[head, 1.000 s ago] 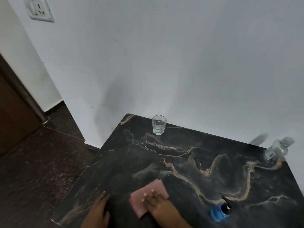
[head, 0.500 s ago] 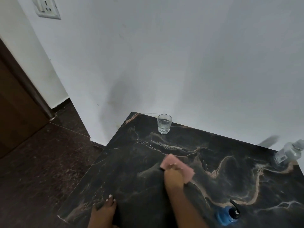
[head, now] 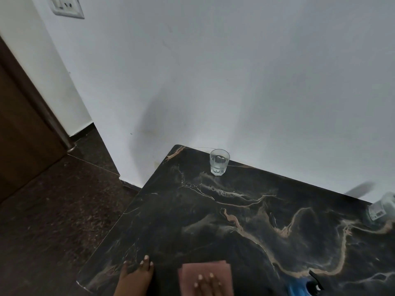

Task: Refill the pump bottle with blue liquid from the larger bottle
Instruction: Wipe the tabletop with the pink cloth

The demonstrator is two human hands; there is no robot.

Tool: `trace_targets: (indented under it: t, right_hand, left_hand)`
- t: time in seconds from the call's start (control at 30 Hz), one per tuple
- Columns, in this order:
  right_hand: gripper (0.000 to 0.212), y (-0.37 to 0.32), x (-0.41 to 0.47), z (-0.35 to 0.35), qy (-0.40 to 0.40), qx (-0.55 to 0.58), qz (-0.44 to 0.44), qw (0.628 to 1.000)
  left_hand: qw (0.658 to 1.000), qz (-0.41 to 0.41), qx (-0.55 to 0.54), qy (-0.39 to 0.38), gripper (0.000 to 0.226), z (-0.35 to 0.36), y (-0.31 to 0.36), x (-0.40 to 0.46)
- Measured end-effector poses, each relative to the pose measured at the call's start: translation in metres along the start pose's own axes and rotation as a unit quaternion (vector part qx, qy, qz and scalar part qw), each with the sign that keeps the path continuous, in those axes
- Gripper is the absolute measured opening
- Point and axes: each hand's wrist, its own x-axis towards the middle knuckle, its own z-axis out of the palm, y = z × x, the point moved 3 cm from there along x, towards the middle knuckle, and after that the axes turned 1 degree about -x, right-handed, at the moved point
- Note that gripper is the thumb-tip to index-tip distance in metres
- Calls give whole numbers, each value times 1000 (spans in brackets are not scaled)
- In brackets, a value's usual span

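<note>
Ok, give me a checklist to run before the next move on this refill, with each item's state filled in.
1. Right hand free to grab a bottle: not ok, it lies flat on the pink cloth.
2. Left hand free: ok, fingers rest bare on the table near its left edge.
3. Blue pump bottle within reach: ok, beside the right hand, cut off by the frame's bottom edge.
4. Pump removed: not ok, the black pump looks fitted.
5. Larger bottle located: cannot tell; only a clear bottle shows at the far right.
6. Glass clear of the work: ok, at the far edge.
</note>
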Motion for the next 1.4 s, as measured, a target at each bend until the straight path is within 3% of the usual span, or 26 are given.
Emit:
trace_targets:
  t: [0.07,0.17,0.3,0.4,0.43,0.5,0.53,0.6,0.7,0.77,0.8,0.87,0.93,0.97,1.0,1.07,1.13,1.23,1.3,1.4]
  right_hand:
    - [51,35,-5,2,8,-13,13,1000]
    - [51,79,8,-2,-57,23,133,989]
    - [47,110,65,12,-283,31,239,928]
    - [44,112,106,21,-365,5,308,878]
    - [41,109,121,22,-369,18,332,868]
    - [36,89,149,24,-384,59,345,854]
    - [35,72,162,26,-397,70,324,856]
    - [38,21,179,30,-445,90,208,867]
    - [44,-59,163,32,-470,76,14,879]
    - [49,-92,137,27,-489,42,-74,868]
    - [49,-101,121,25,-487,35,-96,868]
    - [47,-94,105,12,-477,26,-59,876]
    - [48,-64,97,14,-477,39,-3,878]
    - [50,-45,98,20,-469,31,19,882]
    - [51,-23,102,22,-446,34,52,893]
    - [47,27,113,24,-408,-3,107,907]
    - [50,81,124,37,-360,-26,137,923]
    - [48,141,142,38,-348,-38,186,918]
    - [38,168,143,26,-309,37,314,897]
    - [22,190,126,5,-185,155,479,844]
  left_hand:
    - [999,9,20,-41,48,1,3,2]
    - [999,22,32,-14,48,-5,4,-3]
    - [1000,15,9,-19,49,-7,5,-7]
    - [999,22,-13,47,48,-14,4,-13]
    - [991,29,-18,129,49,-23,4,-16]
    - [983,29,-43,173,61,-17,-4,-24]
    - [969,32,-38,241,73,-9,-6,-21]
    - [953,31,-62,296,81,-1,-6,-16]
    - [936,31,0,350,52,-1,-7,-10]
    - [922,26,12,385,52,-4,-9,-9]
    - [926,38,3,376,52,-4,-9,-10]
    - [963,77,-33,256,62,-4,-8,-15]
    - [986,74,-67,136,92,-10,-4,-12]
    - [990,64,-20,128,88,-12,-2,-4]
    - [983,121,93,107,66,-8,4,0]
    - [997,48,42,-40,49,2,0,0]
    - [996,26,56,-60,49,7,-2,3]
    - [997,26,53,-42,50,8,-4,6]
    - [999,22,28,-5,49,10,-5,10]
    - [1000,27,7,-12,48,8,-5,10]
